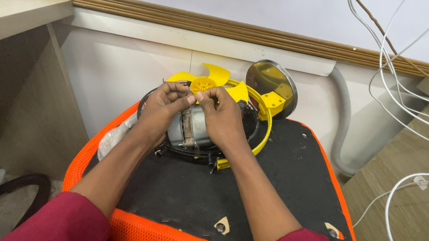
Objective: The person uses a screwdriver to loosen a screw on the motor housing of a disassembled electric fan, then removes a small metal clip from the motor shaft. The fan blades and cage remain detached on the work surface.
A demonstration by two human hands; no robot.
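While the fan motor lies on the black, orange-edged seat with its shaft pointing away toward the wall, the left hand and right hand both pinch the yellow fan blade's hub. A yellow bracket curves just beside.

Left hand: fingertips pinch at yellow fan blade hub.
Right hand: fingertips meet it, over grey motor.
Support: black board.
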